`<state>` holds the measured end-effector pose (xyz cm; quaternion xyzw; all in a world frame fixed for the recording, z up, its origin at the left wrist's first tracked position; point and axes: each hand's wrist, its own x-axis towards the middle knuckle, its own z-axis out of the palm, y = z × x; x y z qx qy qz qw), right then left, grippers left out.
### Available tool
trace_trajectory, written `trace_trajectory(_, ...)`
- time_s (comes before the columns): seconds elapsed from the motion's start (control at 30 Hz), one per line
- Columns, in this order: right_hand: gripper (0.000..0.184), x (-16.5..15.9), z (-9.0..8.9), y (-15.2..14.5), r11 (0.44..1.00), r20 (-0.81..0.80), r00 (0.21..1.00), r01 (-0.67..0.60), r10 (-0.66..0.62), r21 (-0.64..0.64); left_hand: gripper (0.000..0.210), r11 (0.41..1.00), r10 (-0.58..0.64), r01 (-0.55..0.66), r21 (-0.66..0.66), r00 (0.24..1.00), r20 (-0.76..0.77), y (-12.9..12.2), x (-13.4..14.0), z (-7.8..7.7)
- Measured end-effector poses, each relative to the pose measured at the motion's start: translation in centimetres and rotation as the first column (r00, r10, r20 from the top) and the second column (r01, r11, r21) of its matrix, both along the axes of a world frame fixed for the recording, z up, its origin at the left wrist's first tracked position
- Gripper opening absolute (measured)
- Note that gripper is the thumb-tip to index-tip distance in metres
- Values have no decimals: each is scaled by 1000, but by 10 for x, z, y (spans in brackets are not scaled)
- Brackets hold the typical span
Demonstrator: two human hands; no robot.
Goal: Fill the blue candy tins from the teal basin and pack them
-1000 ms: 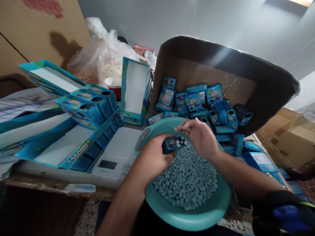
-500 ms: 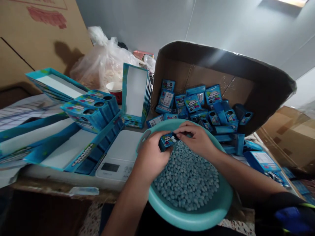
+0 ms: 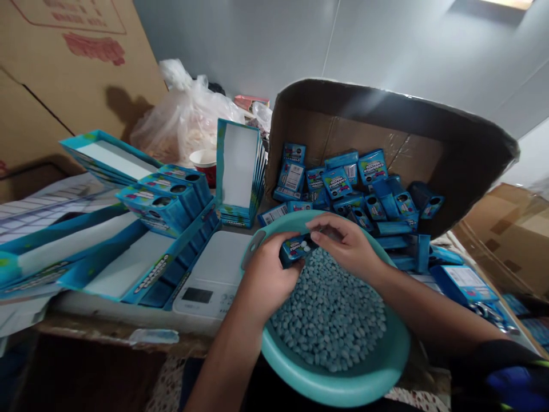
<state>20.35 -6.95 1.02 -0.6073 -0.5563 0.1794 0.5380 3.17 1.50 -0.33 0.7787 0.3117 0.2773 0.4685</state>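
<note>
My left hand point(image 3: 274, 269) is closed around a small blue candy box point(image 3: 295, 248), tilted over a turquoise basin point(image 3: 334, 395). A couple of pale candies show at the box's right end. There my right hand point(image 3: 349, 246) has its thumb and fingers pinched at the dark end of the same box; the fingertips partly hide what they grip. Below both hands, the basin holds a heap of small light-blue candies point(image 3: 330, 312).
Left of the basin lies a white digital scale point(image 3: 210, 274). Beyond it are blue display trays point(image 3: 124, 257), some filled with boxes, and a stack of upright trays point(image 3: 238, 166). A large open carton point(image 3: 364, 114) with several blue boxes stands behind. A red-and-white cup point(image 3: 206, 163) is at the back.
The view has shifted slightly, so everything sits a little lower and further right. Both hands stay at the candy box, its end still showing pale candies.
</note>
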Motion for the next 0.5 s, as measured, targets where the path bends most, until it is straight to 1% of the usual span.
trace_trajectory(0.07, 18, -3, 2, -1, 1000, 34, 999, -22, 22, -2, 44, 1000, -17, 17, 10, 1000, 10, -1, -1, 1)
trace_trajectory(0.17, 18, -6, 0, -1, 996, 27, 999, -34, 36, -88, 41, 999, -46, 45, 12, 998, 37, -1, -1, 2)
trace_trajectory(0.27, 20, -4, -5, 0, 988, 5, 1000, -9, 10, -154, 44, 999, -47, 48, -23, 997, 57, -1, -2, 2)
trace_trajectory(0.4, 25, 3, -9, 5, 982, -44, 998, 39, -48, -185, 48, 999, -3, 5, -44, 999, 47, 1, -2, 0)
trace_trajectory(0.5, 25, 8, -11, 9, 976, -58, 997, 33, -47, -215, 47, 998, 42, -39, -42, 996, 80, 1, -3, 0)
